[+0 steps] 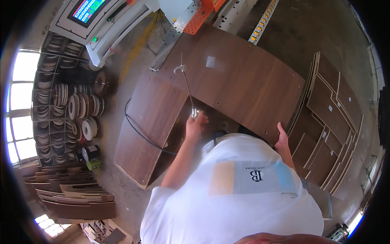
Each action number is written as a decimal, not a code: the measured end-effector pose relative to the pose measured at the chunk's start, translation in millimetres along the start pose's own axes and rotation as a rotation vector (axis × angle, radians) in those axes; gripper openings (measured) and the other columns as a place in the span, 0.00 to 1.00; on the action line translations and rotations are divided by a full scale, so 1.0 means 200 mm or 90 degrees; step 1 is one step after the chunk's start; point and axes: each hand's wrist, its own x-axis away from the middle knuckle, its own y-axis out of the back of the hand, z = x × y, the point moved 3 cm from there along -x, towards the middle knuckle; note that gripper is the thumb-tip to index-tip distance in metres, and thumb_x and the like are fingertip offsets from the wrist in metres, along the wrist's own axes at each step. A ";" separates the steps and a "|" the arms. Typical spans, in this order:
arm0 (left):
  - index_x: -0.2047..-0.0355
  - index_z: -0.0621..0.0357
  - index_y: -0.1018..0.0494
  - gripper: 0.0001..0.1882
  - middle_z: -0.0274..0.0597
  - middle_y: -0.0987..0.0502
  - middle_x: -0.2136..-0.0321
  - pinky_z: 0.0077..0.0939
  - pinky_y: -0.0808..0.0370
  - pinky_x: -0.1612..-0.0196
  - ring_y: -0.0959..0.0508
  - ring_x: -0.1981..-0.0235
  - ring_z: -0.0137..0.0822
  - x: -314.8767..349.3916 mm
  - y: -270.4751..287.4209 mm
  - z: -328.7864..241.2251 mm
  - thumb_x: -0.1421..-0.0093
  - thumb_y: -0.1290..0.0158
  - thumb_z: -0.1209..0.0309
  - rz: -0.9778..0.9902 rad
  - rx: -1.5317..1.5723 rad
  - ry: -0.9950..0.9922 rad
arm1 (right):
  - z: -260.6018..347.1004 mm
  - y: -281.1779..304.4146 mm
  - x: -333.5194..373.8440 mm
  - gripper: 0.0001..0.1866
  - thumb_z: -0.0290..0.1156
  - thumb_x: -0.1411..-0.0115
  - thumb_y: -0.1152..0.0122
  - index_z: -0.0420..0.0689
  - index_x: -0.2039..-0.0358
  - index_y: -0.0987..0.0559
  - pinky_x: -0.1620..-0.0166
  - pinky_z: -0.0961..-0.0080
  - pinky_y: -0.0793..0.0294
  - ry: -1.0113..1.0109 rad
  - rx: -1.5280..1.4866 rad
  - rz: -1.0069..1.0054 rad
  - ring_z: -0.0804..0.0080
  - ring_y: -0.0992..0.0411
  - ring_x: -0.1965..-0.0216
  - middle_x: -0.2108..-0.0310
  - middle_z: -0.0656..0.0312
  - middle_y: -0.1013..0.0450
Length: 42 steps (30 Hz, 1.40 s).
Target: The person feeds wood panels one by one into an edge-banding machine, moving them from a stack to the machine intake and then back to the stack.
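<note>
My left hand [194, 127] is closed around the metal near end of a slim rod-like tool [187, 87]. The tool has a curved hook and a thin tip at its far end, and it points away over a brown wood-grain board [243, 77]. At the board's near right corner is my right hand [283, 143], beside the edge, with a finger stretched forward; its other fingers are partly hidden. Left of my left arm lies another brown wood-grain panel [148, 122], crossed by a black hose [140, 137]. Whether the hose joins the tool, I cannot tell.
A grey machine with a lit control screen [87, 10] and an orange bracket [199, 18] stands beyond the board. Edge-band rolls [61, 95] fill a rack at left, with stacked boards [77, 207] below. More brown panels [325, 118] lean at right, beside a roller strip [264, 20].
</note>
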 end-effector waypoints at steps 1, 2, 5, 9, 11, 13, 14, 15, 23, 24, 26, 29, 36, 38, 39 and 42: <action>0.52 0.52 0.24 0.16 0.35 0.19 0.63 0.20 0.30 0.72 0.20 0.63 0.27 0.00 -0.03 -0.02 0.31 0.46 0.54 0.002 -0.005 0.003 | 0.01 0.02 -0.03 0.26 0.42 0.33 0.38 0.40 0.41 0.29 0.45 0.58 0.25 0.009 -0.003 -0.002 0.57 0.27 0.46 0.46 0.55 0.27; 0.52 0.53 0.24 0.17 0.35 0.19 0.64 0.20 0.30 0.73 0.20 0.65 0.27 0.00 -0.05 -0.03 0.31 0.46 0.55 -0.008 -0.013 0.006 | 0.03 0.06 -0.08 0.26 0.42 0.33 0.37 0.40 0.41 0.29 0.44 0.57 0.25 0.010 0.002 -0.010 0.57 0.28 0.46 0.46 0.55 0.27; 0.52 0.56 0.25 0.17 0.36 0.20 0.67 0.20 0.31 0.73 0.21 0.68 0.27 0.00 -0.17 -0.10 0.31 0.46 0.57 -0.023 -0.043 -0.002 | 0.11 0.13 -0.21 0.29 0.44 0.35 0.36 0.41 0.39 0.30 0.41 0.55 0.29 0.030 0.022 -0.017 0.56 0.30 0.43 0.43 0.56 0.28; 0.52 0.53 0.24 0.15 0.34 0.19 0.65 0.19 0.30 0.73 0.20 0.66 0.25 -0.03 -0.28 -0.14 0.31 0.45 0.57 -0.032 -0.105 -0.010 | 0.29 -0.07 -0.20 0.31 0.44 0.36 0.35 0.41 0.38 0.31 0.39 0.55 0.30 0.039 0.033 -0.011 0.57 0.32 0.41 0.42 0.55 0.30; 0.51 0.54 0.24 0.15 0.34 0.19 0.65 0.20 0.28 0.69 0.20 0.66 0.25 -0.03 -0.34 -0.16 0.31 0.45 0.59 -0.031 -0.129 -0.027 | 0.41 -0.19 -0.19 0.31 0.43 0.36 0.33 0.40 0.38 0.31 0.40 0.58 0.30 0.033 0.023 -0.016 0.58 0.32 0.41 0.42 0.56 0.29; 0.51 0.59 0.24 0.16 0.37 0.19 0.66 0.24 0.25 0.62 0.20 0.66 0.28 -0.02 -0.42 -0.18 0.31 0.46 0.61 -0.031 -0.146 -0.076 | 0.51 -0.27 -0.21 0.32 0.43 0.37 0.33 0.41 0.38 0.31 0.39 0.59 0.31 0.034 0.017 -0.013 0.58 0.32 0.41 0.42 0.57 0.29; 0.49 0.61 0.25 0.16 0.37 0.19 0.66 0.25 0.24 0.58 0.20 0.64 0.29 -0.02 -0.45 -0.19 0.31 0.46 0.64 -0.037 -0.164 -0.072 | 0.55 -0.23 -0.28 0.33 0.44 0.37 0.33 0.41 0.38 0.31 0.40 0.60 0.31 0.041 0.046 -0.047 0.58 0.32 0.41 0.42 0.57 0.30; 0.49 0.61 0.24 0.16 0.37 0.19 0.66 0.26 0.24 0.58 0.20 0.64 0.29 0.00 -0.50 -0.22 0.32 0.46 0.64 -0.044 -0.192 -0.067 | 0.58 -0.18 -0.36 0.33 0.44 0.37 0.32 0.42 0.37 0.31 0.40 0.60 0.31 0.047 0.074 -0.081 0.58 0.32 0.41 0.42 0.58 0.30; 0.51 0.53 0.22 0.15 0.48 0.17 0.62 0.36 0.24 0.54 0.18 0.60 0.45 0.15 -0.67 -0.38 0.36 0.41 0.63 -0.132 -0.576 -0.140 | 0.89 -0.34 -0.52 0.35 0.48 0.39 0.30 0.43 0.38 0.30 0.40 0.62 0.31 0.059 0.080 -0.039 0.61 0.31 0.42 0.42 0.59 0.29; 0.51 0.52 0.22 0.15 0.49 0.18 0.62 0.36 0.24 0.54 0.18 0.59 0.47 0.17 -0.68 -0.42 0.37 0.41 0.63 -0.131 -0.611 -0.176 | 0.94 -0.38 -0.51 0.35 0.48 0.39 0.30 0.43 0.38 0.30 0.40 0.63 0.31 0.056 0.087 -0.047 0.61 0.31 0.42 0.42 0.59 0.28; 0.51 0.51 0.22 0.15 0.48 0.18 0.61 0.38 0.23 0.54 0.18 0.58 0.47 0.20 -0.68 -0.50 0.38 0.40 0.63 -0.137 -0.638 -0.174 | 1.00 -0.38 -0.58 0.34 0.48 0.39 0.31 0.43 0.38 0.29 0.42 0.61 0.29 0.067 0.092 -0.043 0.60 0.30 0.43 0.43 0.60 0.27; 0.52 0.51 0.22 0.15 0.45 0.18 0.58 0.40 0.23 0.55 0.19 0.57 0.47 0.16 -0.61 -0.59 0.40 0.39 0.64 -0.165 -0.663 -0.227 | 1.10 -0.34 -0.73 0.35 0.52 0.38 0.33 0.45 0.37 0.29 0.40 0.58 0.29 0.103 0.052 0.006 0.60 0.31 0.40 0.40 0.61 0.29; 0.64 0.56 0.20 0.12 0.45 0.21 0.63 0.38 0.24 0.65 0.20 0.65 0.47 -0.11 0.01 -1.00 0.49 0.35 0.70 -0.396 -0.752 -0.664 | 1.20 -0.06 -0.93 0.22 0.52 0.34 0.41 0.50 0.49 0.25 0.58 0.77 0.26 0.255 -0.097 -0.033 0.78 0.26 0.63 0.58 0.70 0.23; 0.64 0.54 0.20 0.11 0.44 0.21 0.63 0.39 0.24 0.64 0.21 0.65 0.48 -0.14 0.24 -1.22 0.49 0.35 0.71 -0.497 -0.785 -0.673 | 1.11 -0.07 -0.83 0.22 0.54 0.34 0.42 0.49 0.53 0.24 0.57 0.76 0.27 0.247 -0.025 -0.104 0.77 0.27 0.63 0.60 0.70 0.23; 0.64 0.53 0.19 0.10 0.44 0.21 0.64 0.39 0.24 0.63 0.21 0.66 0.48 -0.14 0.38 -1.32 0.48 0.35 0.70 -0.542 -0.815 -0.637 | 1.05 -0.06 -0.78 0.22 0.55 0.35 0.42 0.49 0.54 0.23 0.57 0.75 0.27 0.237 0.013 -0.137 0.77 0.28 0.63 0.62 0.70 0.23; 0.64 0.52 0.20 0.10 0.44 0.22 0.65 0.40 0.25 0.62 0.20 0.65 0.48 -0.31 0.68 -1.51 0.46 0.35 0.66 -0.613 -0.641 -0.595 | 0.80 0.14 -0.73 0.19 0.56 0.35 0.41 0.53 0.62 0.24 0.59 0.74 0.27 0.146 0.111 -0.114 0.77 0.28 0.64 0.65 0.71 0.23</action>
